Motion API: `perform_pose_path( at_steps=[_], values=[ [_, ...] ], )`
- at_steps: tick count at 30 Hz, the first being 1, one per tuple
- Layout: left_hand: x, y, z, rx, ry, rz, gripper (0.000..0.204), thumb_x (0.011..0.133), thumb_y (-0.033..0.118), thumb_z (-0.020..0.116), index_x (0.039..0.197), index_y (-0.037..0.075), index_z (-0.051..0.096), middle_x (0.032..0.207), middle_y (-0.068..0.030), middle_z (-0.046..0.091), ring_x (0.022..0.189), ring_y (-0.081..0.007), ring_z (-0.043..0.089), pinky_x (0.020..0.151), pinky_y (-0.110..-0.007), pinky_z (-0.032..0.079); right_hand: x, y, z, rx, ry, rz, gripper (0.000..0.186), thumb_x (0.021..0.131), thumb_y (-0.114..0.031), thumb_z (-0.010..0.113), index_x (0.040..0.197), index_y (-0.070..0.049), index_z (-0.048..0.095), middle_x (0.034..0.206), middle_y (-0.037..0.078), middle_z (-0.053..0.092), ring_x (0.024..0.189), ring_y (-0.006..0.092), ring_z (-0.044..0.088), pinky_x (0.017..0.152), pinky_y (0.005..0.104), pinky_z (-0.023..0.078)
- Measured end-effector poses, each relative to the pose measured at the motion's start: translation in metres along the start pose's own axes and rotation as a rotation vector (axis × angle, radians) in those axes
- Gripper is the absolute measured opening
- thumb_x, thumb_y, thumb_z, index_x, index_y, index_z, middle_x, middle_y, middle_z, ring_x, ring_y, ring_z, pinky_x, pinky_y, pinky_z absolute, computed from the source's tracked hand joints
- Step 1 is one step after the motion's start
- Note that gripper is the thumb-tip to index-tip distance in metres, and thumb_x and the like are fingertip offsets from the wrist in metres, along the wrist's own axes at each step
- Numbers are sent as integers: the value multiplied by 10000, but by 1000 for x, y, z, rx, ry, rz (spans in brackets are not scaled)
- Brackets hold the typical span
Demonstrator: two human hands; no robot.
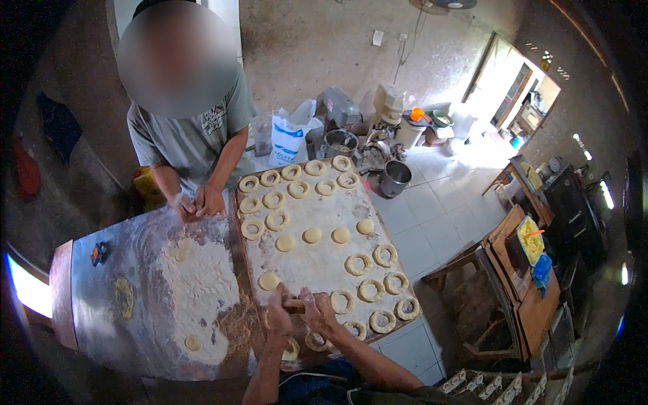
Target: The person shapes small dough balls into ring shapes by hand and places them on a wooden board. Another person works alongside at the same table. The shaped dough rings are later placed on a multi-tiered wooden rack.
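Note:
My left hand (pixel 278 312) and my right hand (pixel 317 312) are closed around a short wooden stick (pixel 295 305) near the front of the floured board (pixel 304 263). A pale dough disc (pixel 268 282) lies just beyond my left fingers. Several dough rings (pixel 370 289) fill the board's right front, and others (pixel 273 200) its back. Several flat discs (pixel 312 235) sit across its middle. Some rings beside and below my hands are partly hidden.
A co-worker (pixel 182 148) stands across the metal table (pixel 108 283), hands together over scattered flour and discs. Behind stand a white sack (pixel 287 138), metal pot (pixel 395 182) and machines. At right, a wooden table (pixel 520 297) holds a yellow-filled tray (pixel 530 243).

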State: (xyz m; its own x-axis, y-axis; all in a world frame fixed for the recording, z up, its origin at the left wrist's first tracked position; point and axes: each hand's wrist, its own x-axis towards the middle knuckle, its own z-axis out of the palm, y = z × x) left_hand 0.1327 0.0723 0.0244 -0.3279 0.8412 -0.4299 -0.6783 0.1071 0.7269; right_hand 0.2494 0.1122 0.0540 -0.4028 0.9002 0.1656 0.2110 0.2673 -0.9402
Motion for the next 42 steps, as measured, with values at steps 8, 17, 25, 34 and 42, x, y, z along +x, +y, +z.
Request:
perform_pose_path(
  at_steps=[8,17,25,34,42],
  values=[
    [13,-23,63,-143,-120,182,340,959,415,500,835,103,446,712,22,417,623,-123,428,575,-295,374,22,8,-72,51,-136,12,543,997,-387,401,689,38,543,559,239,464,505,411,452,524,464,374],
    [38,-53,59,436,-135,407,343,976,369,480,776,94,441,712,-11,505,669,-159,527,637,-306,430,34,26,-103,78,-284,110,455,964,-338,466,714,32,557,642,254,552,552,430,493,547,486,403],
    [68,-48,68,1122,265,620,202,925,200,553,1033,30,561,966,-171,579,932,-311,566,786,-450,435,48,32,-129,-212,-157,68,381,802,-153,715,1129,12,613,852,210,621,854,410,611,732,484,495],
    [45,-27,78,1376,212,693,261,795,202,730,979,51,624,958,-139,602,981,-364,558,930,-493,406,15,19,-124,-601,-331,-55,650,743,-177,725,1325,-13,484,1151,264,564,1100,450,516,957,521,424],
    [-52,-1,-65,1303,690,691,238,848,177,670,1057,71,629,1032,-128,619,1018,-333,570,895,-459,411,44,21,-17,-594,-570,-456,523,790,-158,645,1267,22,529,1177,239,571,1120,415,520,995,511,399]
  ],
)
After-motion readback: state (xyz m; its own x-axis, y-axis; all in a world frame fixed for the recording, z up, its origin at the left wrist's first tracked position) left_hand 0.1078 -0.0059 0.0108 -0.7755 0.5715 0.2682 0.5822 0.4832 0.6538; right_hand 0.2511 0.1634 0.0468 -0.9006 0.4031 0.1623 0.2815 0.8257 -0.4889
